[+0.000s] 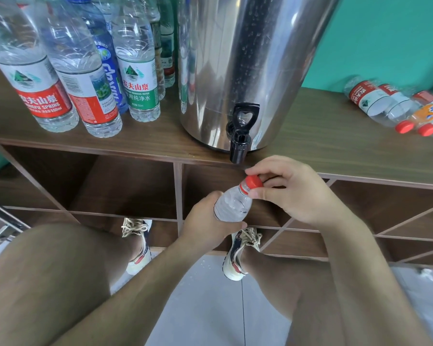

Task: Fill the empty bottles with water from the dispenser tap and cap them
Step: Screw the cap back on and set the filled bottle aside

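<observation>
My left hand (205, 222) wraps round the body of the clear bottle (231, 208), which sits just below and in front of the black tap (241, 138) of the steel dispenser (235, 66). The bottle tilts with its neck up and to the right. My palm and curled fingers hide its lower half, so I cannot tell how full it is.

My right hand (300, 196) pinches the red cap (253, 181) on the neck between thumb and bent fingers. I cannot see whether the cap is screwed tight.

The dispenser stands on the wooden shelf top (323, 141), and the frame cuts off its upper part. To its left are upright bottles (90, 78); their tops are out of frame and the back ones are mostly hidden behind the front ones.

Far right on the shelf top, red-capped bottles (385, 106) lie on their sides, soft in focus and clipped by the edge. Below, my wrist covers part of one shoe (238, 255).
</observation>
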A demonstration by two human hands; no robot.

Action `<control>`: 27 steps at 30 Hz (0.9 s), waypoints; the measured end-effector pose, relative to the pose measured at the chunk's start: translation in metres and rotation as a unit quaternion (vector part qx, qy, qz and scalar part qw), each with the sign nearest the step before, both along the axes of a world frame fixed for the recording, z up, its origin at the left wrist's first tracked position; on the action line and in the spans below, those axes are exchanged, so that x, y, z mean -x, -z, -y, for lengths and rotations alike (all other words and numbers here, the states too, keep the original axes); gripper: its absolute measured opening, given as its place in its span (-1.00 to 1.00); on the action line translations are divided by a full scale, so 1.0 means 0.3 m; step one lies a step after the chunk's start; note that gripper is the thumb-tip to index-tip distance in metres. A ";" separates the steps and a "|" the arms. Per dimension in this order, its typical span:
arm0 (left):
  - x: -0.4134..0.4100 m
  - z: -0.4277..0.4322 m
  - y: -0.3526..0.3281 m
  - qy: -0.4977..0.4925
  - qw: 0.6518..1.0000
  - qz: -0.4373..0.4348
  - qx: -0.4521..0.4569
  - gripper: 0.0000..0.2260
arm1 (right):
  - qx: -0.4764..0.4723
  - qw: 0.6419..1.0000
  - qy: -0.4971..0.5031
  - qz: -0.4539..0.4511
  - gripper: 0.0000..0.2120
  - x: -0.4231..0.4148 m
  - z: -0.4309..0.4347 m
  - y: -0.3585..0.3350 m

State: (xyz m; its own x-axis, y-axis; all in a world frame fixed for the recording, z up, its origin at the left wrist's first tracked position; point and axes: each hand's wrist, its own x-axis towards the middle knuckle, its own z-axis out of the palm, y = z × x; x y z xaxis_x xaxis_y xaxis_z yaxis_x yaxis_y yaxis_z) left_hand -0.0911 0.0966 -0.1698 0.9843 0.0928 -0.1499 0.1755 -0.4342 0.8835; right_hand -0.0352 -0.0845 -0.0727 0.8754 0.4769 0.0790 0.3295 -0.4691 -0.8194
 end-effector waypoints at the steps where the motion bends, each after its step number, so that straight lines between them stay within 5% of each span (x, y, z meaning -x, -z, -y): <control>1: -0.002 0.003 0.001 0.005 1.000 0.003 -0.023 -0.54 | 0.008 1.000 -0.010 0.001 -0.63 0.000 0.002 -0.002; 5: -0.012 0.011 0.014 0.020 0.995 0.012 -0.094 -0.61 | 0.050 0.999 -0.015 -0.016 -0.61 0.003 0.009 -0.009; 10: -0.007 0.007 0.028 0.028 0.994 0.021 -0.102 -0.63 | 0.166 0.984 0.060 -0.018 -0.83 0.009 -0.013 -0.026; 13: -0.003 0.006 0.028 0.037 0.994 0.022 -0.103 -0.64 | 0.212 0.974 0.075 0.002 -0.75 0.010 -0.028 -0.018; 27: 0.014 0.016 0.000 0.022 0.995 0.040 -0.085 -0.69 | 0.187 0.982 0.027 -0.014 -0.82 0.010 -0.011 -0.033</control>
State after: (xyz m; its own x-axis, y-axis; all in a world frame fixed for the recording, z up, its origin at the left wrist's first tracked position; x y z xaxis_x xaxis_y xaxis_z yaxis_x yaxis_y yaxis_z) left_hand -0.0952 0.0919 -0.1699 0.9961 0.0668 -0.0572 0.0855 -0.5837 0.8075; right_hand -0.0383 -0.0813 -0.0628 0.8991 0.4215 -0.1178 0.2759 -0.7548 -0.5951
